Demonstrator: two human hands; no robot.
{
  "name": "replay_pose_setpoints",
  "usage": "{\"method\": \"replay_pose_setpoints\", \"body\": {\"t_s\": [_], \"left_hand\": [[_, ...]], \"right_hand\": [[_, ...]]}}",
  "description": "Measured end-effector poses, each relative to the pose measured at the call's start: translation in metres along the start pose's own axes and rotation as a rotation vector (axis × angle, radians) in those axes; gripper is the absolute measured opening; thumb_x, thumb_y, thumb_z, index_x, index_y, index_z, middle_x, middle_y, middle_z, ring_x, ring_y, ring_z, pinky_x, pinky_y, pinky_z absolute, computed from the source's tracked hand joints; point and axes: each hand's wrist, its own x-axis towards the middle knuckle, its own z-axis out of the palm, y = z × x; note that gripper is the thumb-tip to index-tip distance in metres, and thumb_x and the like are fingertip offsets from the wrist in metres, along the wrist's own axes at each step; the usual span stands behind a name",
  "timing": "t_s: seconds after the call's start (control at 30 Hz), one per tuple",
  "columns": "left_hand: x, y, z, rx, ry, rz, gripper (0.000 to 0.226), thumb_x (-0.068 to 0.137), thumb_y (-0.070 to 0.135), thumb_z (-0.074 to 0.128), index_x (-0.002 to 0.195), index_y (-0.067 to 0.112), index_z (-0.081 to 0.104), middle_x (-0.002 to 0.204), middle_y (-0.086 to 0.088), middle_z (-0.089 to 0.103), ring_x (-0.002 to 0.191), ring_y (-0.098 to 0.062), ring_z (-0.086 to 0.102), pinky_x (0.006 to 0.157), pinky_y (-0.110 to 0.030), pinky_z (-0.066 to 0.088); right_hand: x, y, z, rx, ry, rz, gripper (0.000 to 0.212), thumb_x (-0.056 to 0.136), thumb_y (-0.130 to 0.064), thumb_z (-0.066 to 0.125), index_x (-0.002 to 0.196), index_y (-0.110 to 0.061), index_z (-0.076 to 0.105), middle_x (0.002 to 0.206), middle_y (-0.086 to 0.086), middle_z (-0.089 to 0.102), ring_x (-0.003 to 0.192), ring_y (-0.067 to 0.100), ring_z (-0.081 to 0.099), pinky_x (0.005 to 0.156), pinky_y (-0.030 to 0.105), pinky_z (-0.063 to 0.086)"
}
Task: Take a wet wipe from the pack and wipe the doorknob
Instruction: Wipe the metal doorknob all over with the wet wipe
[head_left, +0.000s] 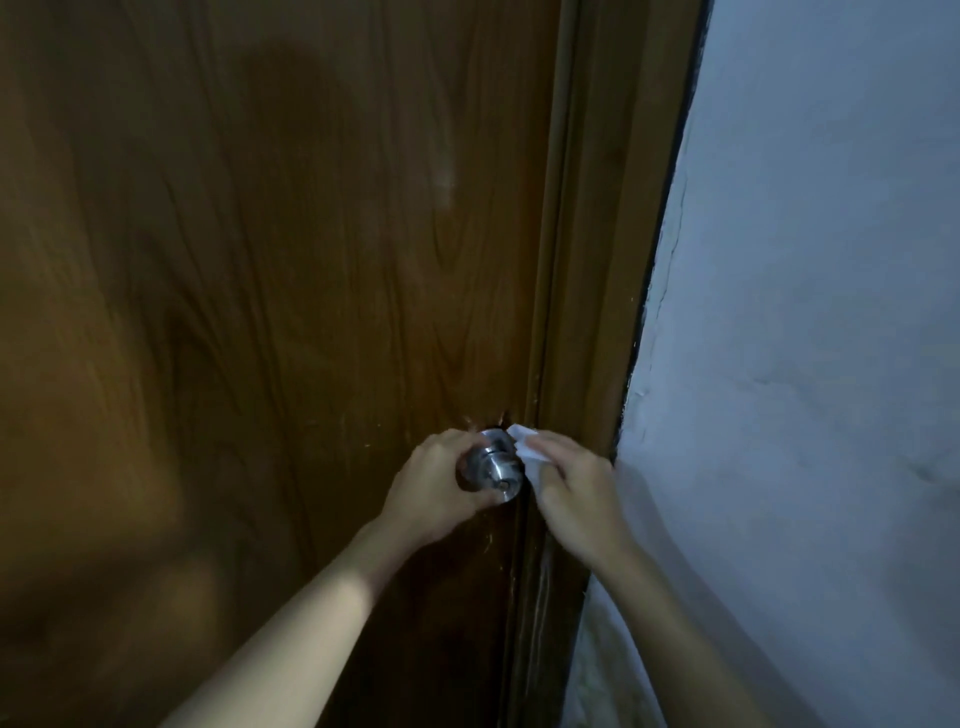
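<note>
Left hand grips the doorknob (steel); right hand presses a wet wipe beside it.

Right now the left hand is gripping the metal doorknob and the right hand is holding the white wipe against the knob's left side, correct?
Not quite. In the head view the left hand does grip the metal doorknob, and the right hand does hold the white wipe, but the wipe is against the knob's right side, next to the door frame, not its left.
</note>
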Motion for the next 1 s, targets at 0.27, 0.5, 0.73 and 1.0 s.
{"method": "replay_pose_setpoints", "body": {"t_s": [0.27, 0.5, 0.73, 1.0], "left_hand": [[0.004, 0.008, 0.013, 0.091, 0.067, -0.024, 0.049, 0.079, 0.022, 0.066, 0.125, 0.022, 0.05, 0.123, 0.0, 0.057, 0.11, -0.013, 0.048, 0.091, -0.033, 0.047], [0.006, 0.003, 0.02, 0.05, 0.073, -0.076, 0.05, 0.077, 0.023, 0.069, 0.125, 0.022, 0.052, 0.118, 0.0, 0.061, 0.104, -0.013, 0.048, 0.084, -0.027, 0.044], [0.007, 0.002, 0.024, -0.002, 0.074, -0.106, 0.051, 0.073, 0.02, 0.072, 0.121, 0.019, 0.056, 0.118, -0.002, 0.061, 0.107, -0.016, 0.05, 0.091, -0.034, 0.046], [0.013, 0.0, 0.023, 0.036, 0.042, -0.074, 0.05, 0.07, 0.019, 0.074, 0.117, 0.018, 0.058, 0.117, -0.003, 0.062, 0.108, -0.017, 0.049, 0.088, -0.028, 0.042]], "right_hand": [[-0.018, 0.027, 0.038, -0.021, -0.219, -0.058, 0.049, 0.098, -0.011, 0.031, 0.145, -0.019, 0.017, 0.155, -0.004, 0.016, 0.141, 0.008, 0.016, 0.116, 0.026, 0.019], [-0.009, 0.027, 0.036, -0.001, -0.053, -0.019, 0.044, 0.096, -0.003, 0.036, 0.139, -0.012, 0.035, 0.146, 0.0, 0.038, 0.132, 0.012, 0.039, 0.107, 0.018, 0.03], [-0.009, 0.035, 0.041, -0.065, -0.006, 0.105, 0.046, 0.091, 0.001, 0.044, 0.136, -0.01, 0.039, 0.128, 0.01, 0.058, 0.108, 0.014, 0.059, 0.081, 0.008, 0.047], [0.003, 0.03, 0.046, -0.095, -0.037, -0.006, 0.042, 0.089, 0.002, 0.046, 0.129, -0.01, 0.048, 0.131, 0.008, 0.055, 0.121, 0.016, 0.052, 0.101, 0.033, 0.045]]}}
